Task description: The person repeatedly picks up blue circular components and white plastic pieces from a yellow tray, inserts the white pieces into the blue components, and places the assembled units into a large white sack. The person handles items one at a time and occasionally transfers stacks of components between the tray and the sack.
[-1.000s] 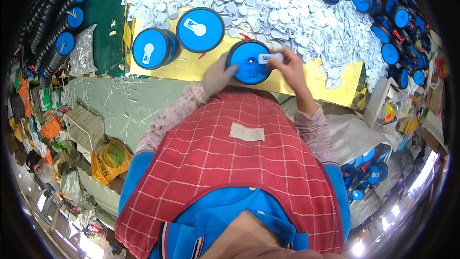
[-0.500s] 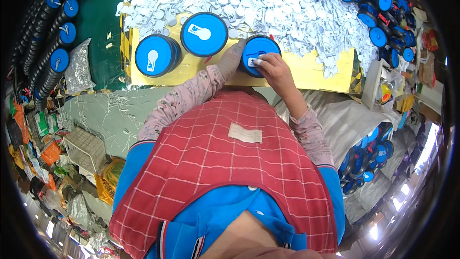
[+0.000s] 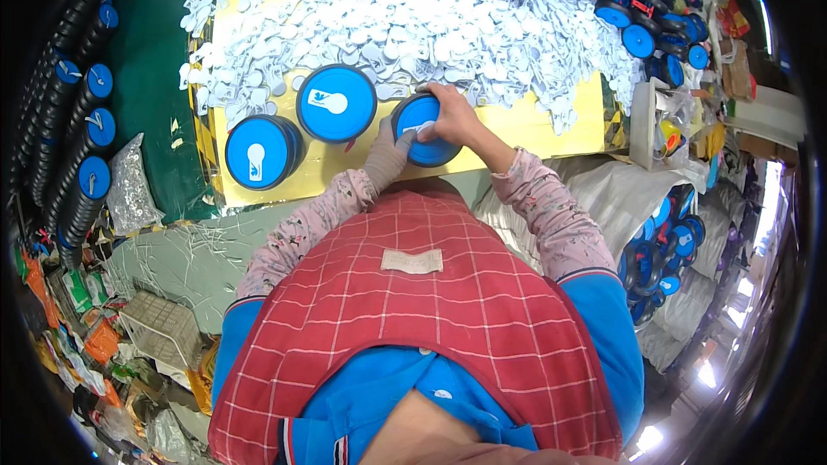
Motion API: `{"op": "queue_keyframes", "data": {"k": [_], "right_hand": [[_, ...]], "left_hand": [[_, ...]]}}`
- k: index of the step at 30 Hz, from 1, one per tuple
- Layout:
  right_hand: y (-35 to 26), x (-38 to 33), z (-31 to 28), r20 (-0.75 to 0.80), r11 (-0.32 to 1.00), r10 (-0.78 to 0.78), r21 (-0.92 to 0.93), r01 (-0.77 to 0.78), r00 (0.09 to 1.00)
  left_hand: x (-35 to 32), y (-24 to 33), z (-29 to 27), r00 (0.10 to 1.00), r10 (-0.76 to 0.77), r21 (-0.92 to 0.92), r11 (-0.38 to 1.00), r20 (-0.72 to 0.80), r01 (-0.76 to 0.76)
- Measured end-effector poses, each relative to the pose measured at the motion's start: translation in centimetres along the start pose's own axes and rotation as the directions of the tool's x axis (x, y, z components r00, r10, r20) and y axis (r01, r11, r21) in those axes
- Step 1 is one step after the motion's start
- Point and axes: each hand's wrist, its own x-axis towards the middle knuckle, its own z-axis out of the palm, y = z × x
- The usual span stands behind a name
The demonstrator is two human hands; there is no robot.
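Observation:
A blue wheel (image 3: 433,154) with a black rim lies on the yellow board in front of me. My left hand (image 3: 385,155), in a pale glove, is closed against the wheel's left side. My bare right hand (image 3: 453,117) grips the far right rim, its thumb pressing on a white piece (image 3: 421,127) at the wheel's middle; the hand partly hides that piece. To the left sit two more blue wheels, the middle one (image 3: 351,84) and the leftmost one (image 3: 274,139). Each bears a white keyhole-shaped piece on its face.
A broad heap of white keyhole-shaped pieces (image 3: 370,21) covers the far part of the yellow board (image 3: 345,159). Blue-and-black wheels (image 3: 637,39) pile up at the far right. Stacked wheels (image 3: 93,176) and a clear bag (image 3: 133,185) stand at left; a crate (image 3: 162,327) sits below.
The view has shifted, so the board sits lower and further left. My right hand has gone from pinching the white piece to gripping the far rim, thumb on the piece.

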Motion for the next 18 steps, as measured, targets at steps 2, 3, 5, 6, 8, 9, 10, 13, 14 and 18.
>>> {"op": "queue_keyframes", "data": {"k": [2, 3, 5, 6, 8, 9, 10, 13, 14, 18], "right_hand": [[0.1, 0.0, 0.2, -0.024, 1.000, 0.012, -0.011, -0.012, 1.000], [0.1, 0.1, 0.2, -0.033, 1.000, -0.005, -0.004, 0.005, 0.999], [1.5, 0.9, -0.5, 0.055, 0.995, -0.097, 0.040, 0.095, 0.994], [2.4, 1.6, -0.5, 0.100, 0.988, -0.148, 0.068, 0.142, 0.984], [2.6, 2.4, -0.6, 0.166, 0.987, -0.161, 0.010, 0.161, 0.973], [1.6, 2.2, -0.5, 0.143, 0.986, -0.153, -0.036, 0.160, 0.978], [1.1, 2.0, -0.5, 0.112, 0.985, -0.140, -0.084, 0.150, 0.984], [0.7, 1.0, -0.9, 0.053, 0.960, -0.258, -0.096, 0.262, 0.965], [2.0, 1.7, -0.5, 0.024, 0.940, -0.342, -0.002, 0.342, 0.939], [10.6, 9.4, -4.5, -0.247, 0.850, -0.228, 0.421, 0.316, 0.942]], "left_hand": [[-0.1, 0.0, 0.4, 0.998, -0.052, -0.160, 0.985, 0.035, 0.057], [0.2, 0.1, 0.3, 0.994, -0.077, -0.303, 0.948, 0.079, 0.098], [0.4, 0.1, -0.2, 0.970, -0.071, -0.530, 0.828, 0.232, 0.187], [0.0, 1.3, -0.2, 0.977, -0.100, -0.426, 0.888, 0.190, 0.174], [-0.6, 3.4, 0.2, 0.983, -0.157, -0.202, 0.964, 0.096, 0.174], [-0.4, 0.4, 0.7, 0.990, -0.136, -0.110, 0.984, 0.028, 0.139], [-0.7, 0.4, 1.2, 0.991, -0.128, -0.084, 0.989, -0.027, 0.125], [-1.2, -0.4, 2.7, 0.978, -0.098, -0.109, 0.991, -0.181, 0.079], [-1.1, -0.7, 2.9, 0.984, -0.096, -0.237, 0.970, -0.152, 0.058], [0.3, 3.4, 2.9, 0.984, -0.024, -0.386, 0.921, -0.175, -0.047]]}}
